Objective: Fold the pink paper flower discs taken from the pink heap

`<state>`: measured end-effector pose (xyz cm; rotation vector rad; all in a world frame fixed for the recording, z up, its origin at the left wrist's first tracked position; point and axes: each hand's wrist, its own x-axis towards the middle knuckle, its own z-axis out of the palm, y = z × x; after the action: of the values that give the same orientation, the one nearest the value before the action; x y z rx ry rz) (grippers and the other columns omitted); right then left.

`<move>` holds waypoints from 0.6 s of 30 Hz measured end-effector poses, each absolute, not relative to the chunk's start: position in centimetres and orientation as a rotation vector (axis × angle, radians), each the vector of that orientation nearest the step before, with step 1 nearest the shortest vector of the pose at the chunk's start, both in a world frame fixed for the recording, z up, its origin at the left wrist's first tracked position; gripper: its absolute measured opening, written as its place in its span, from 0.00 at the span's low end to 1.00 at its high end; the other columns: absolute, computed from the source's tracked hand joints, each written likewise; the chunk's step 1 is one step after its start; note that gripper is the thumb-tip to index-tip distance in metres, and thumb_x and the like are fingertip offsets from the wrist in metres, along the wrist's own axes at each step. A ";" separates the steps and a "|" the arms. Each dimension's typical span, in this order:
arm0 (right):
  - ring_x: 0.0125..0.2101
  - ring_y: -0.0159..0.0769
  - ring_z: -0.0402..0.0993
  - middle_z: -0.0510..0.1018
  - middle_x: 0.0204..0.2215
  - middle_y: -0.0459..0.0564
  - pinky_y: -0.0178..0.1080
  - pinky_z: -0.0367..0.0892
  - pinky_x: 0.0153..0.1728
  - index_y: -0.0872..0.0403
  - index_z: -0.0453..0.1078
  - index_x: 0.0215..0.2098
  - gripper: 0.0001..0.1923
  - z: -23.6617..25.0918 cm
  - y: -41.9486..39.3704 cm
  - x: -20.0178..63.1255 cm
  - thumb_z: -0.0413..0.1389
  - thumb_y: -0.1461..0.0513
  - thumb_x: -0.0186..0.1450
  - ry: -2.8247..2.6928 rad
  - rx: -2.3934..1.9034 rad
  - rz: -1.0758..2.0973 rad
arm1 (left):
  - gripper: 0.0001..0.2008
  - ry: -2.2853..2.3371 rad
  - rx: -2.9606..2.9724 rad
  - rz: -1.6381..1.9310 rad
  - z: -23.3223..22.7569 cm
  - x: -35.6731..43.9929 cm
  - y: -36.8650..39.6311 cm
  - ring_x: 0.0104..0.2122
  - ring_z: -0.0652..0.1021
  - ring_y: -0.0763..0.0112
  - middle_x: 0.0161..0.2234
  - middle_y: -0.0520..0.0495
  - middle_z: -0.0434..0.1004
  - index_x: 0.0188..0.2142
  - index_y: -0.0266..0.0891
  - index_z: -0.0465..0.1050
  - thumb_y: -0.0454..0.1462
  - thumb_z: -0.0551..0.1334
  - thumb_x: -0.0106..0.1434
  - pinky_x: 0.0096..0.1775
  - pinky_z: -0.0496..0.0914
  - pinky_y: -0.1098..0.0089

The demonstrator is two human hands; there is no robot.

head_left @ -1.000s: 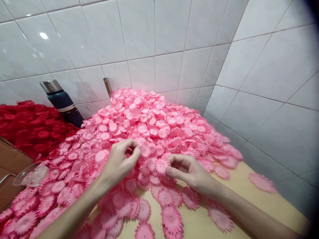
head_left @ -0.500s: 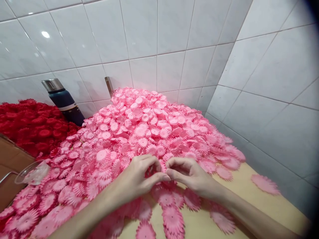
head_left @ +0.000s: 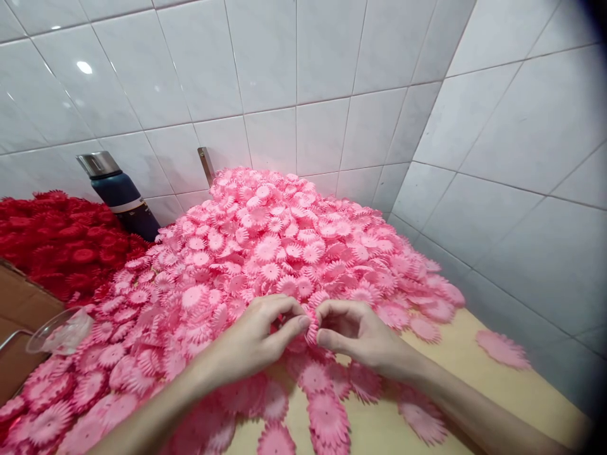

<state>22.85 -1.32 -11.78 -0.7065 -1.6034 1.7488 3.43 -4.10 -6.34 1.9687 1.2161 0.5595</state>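
Between my two hands is a pink scalloped flower disc (head_left: 312, 327), seen nearly edge-on. My left hand (head_left: 272, 325) is closed, its thumb and forefinger pinching the disc's left side. On the opposite side, my right hand (head_left: 353, 328) is closed too, with thumb and fingertips at the disc's edge. Its other fingers curl behind and are partly hidden. Both hands are just in front of a big heap of pink fringed flower discs (head_left: 270, 246). Below them a short overlapping row of discs (head_left: 328, 414) lies on the pale yellow tabletop (head_left: 379, 423).
At the left are a heap of red flower discs (head_left: 57, 243), a dark blue bottle (head_left: 124, 199) leaning by the wall, a clear plastic cup (head_left: 61, 332) and a cardboard box (head_left: 23, 303). A tiled wall (head_left: 322, 57) closes the back and right. One loose disc (head_left: 502, 349) lies right.
My thumbs, which were touching each other, have moved apart and the pink disc now shows between them. The left thumb has lifted slightly. The heaps look the same.
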 end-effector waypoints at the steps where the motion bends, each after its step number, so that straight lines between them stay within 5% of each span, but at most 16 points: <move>1: 0.25 0.28 0.64 0.70 0.24 0.42 0.33 0.61 0.27 0.56 0.71 0.31 0.12 -11.8 -1.3 22.8 0.66 0.57 0.57 -1.599 -0.722 1.737 | 0.14 1.226 1.970 0.554 -6.3 3.5 -4.2 0.32 0.71 0.72 0.31 0.51 0.73 0.33 0.38 0.72 0.42 0.53 0.70 0.35 0.63 0.71; 12: 0.27 0.29 0.63 0.68 0.26 0.43 0.33 0.60 0.29 0.55 0.68 0.29 0.13 -11.5 -1.1 23.3 0.64 0.56 0.60 -1.619 -0.776 1.655 | 0.12 1.681 2.115 1.043 -6.0 1.0 -2.2 0.26 0.70 0.71 0.26 0.50 0.70 0.27 0.37 0.66 0.36 0.53 0.67 0.29 0.64 0.70; 18: 0.27 0.28 0.64 0.69 0.26 0.42 0.33 0.61 0.29 0.55 0.68 0.29 0.13 -11.5 -1.1 23.0 0.64 0.55 0.60 -1.576 -0.768 1.671 | 0.07 1.615 2.187 1.162 -5.9 1.0 -2.6 0.31 0.73 0.70 0.35 0.47 0.73 0.43 0.36 0.69 0.36 0.59 0.66 0.33 0.69 0.70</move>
<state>22.99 -1.08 -11.53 -0.7676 -1.5757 1.6706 0.95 -2.55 -5.86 2.1868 1.6145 1.1624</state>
